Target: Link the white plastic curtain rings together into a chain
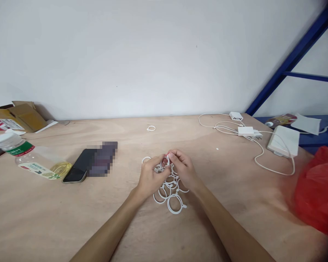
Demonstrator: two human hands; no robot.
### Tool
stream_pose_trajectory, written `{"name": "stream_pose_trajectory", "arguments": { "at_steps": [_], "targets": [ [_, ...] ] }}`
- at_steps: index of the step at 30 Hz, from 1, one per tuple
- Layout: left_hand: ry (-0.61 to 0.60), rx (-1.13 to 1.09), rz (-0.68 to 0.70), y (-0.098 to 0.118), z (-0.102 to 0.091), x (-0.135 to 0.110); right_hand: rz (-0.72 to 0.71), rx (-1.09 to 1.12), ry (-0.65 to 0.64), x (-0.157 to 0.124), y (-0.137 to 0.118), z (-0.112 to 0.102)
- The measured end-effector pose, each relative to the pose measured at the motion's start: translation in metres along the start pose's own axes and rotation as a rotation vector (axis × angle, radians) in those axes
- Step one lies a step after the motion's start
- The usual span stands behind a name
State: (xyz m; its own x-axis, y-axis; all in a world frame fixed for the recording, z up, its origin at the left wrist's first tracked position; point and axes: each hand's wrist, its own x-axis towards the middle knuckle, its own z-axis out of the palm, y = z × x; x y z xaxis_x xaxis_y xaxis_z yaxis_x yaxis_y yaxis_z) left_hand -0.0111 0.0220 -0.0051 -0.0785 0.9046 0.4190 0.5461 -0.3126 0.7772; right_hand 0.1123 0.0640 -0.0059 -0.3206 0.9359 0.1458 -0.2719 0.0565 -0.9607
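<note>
Close together over the middle of the table, my left hand (153, 173) and my right hand (184, 169) pinch a small white plastic ring (168, 159) between their fingertips. Both hands are closed, and the fingers partly hide the ring. Below and between them lies a loose pile of white rings (175, 203), each with a small tab. Some of the pile is covered by my hands. One more white ring (151, 128) lies apart, farther back on the table.
On the left are a clear bottle (38, 156), a phone (78, 165) and a cardboard box (24, 116). White cables with a power adapter (246, 131) and a white box (284, 140) lie on the right. A red plastic bag (319, 193) sits at the right edge.
</note>
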Motion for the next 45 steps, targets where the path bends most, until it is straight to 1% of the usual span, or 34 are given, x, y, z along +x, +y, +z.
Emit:
{"name": "stream_pose_trajectory", "arguments": {
  "at_steps": [3, 7, 9, 12, 14, 16, 19, 21, 23, 25, 26, 29, 32, 34, 36, 39, 41, 45],
  "targets": [
    [-0.023, -0.033, -0.036, 0.003, 0.0, 0.0, -0.053, -0.076, 0.019, -0.001, -0.003, 0.002],
    [-0.044, -0.078, -0.073, 0.004, 0.0, -0.001, -0.087, -0.119, 0.043, -0.002, -0.005, 0.001],
    [-0.06, -0.102, -0.088, 0.001, 0.0, -0.001, -0.099, -0.134, 0.048, -0.001, -0.004, 0.0],
    [-0.093, -0.128, -0.114, -0.007, -0.002, 0.002, -0.083, -0.138, 0.02, 0.001, 0.0, -0.001],
    [-0.084, -0.105, -0.146, -0.015, -0.005, 0.006, -0.092, -0.199, 0.049, 0.002, 0.002, -0.002],
    [-0.063, -0.052, -0.16, -0.024, -0.009, 0.011, -0.136, -0.324, 0.103, 0.002, 0.004, -0.003],
    [-0.088, 0.12, -0.115, -0.037, -0.019, 0.016, -0.179, -0.49, 0.158, 0.008, 0.008, -0.006],
    [-0.143, 0.251, -0.089, -0.045, -0.025, 0.018, -0.163, -0.567, 0.186, 0.021, 0.013, -0.009],
    [-0.192, 0.312, -0.082, -0.049, -0.029, 0.019, -0.136, -0.707, 0.177, 0.043, 0.02, -0.011],
    [-0.237, 0.296, -0.069, -0.052, -0.03, 0.019, -0.125, -0.955, 0.1, 0.073, 0.027, -0.011],
    [-0.255, 0.277, -0.057, -0.053, -0.03, 0.018, -0.118, -1.103, 0.037, 0.088, 0.03, -0.009],
    [-0.269, 0.195, -0.035, -0.053, -0.03, 0.018, -0.122, -1.229, -0.056, 0.132, 0.039, 0.0],
    [-0.246, 0.121, -0.038, -0.053, -0.032, 0.017, -0.13, -1.302, -0.14, 0.159, 0.046, 0.011],
    [-0.239, 0.103, -0.046, -0.053, -0.032, 0.018, -0.119, -1.348, -0.189, 0.168, 0.051, 0.018],
    [-0.218, 0.086, -0.056, -0.054, -0.033, 0.018, -0.103, -1.384, -0.223, 0.171, 0.055, 0.024],
    [-0.154, 0.016, -0.078, -0.056, -0.032, 0.018, -0.096, -1.398, -0.239, 0.168, 0.055, 0.027],
    [-0.087, -0.043, -0.111, -0.059, -0.031, 0.018, -0.099, -1.372, -0.24, 0.161, 0.052, 0.027],
    [0.117, -0.075, -0.168, -0.066, -0.027, 0.019, -0.095, -1.227, -0.198, 0.137, 0.039, 0.026]
  ]
}}
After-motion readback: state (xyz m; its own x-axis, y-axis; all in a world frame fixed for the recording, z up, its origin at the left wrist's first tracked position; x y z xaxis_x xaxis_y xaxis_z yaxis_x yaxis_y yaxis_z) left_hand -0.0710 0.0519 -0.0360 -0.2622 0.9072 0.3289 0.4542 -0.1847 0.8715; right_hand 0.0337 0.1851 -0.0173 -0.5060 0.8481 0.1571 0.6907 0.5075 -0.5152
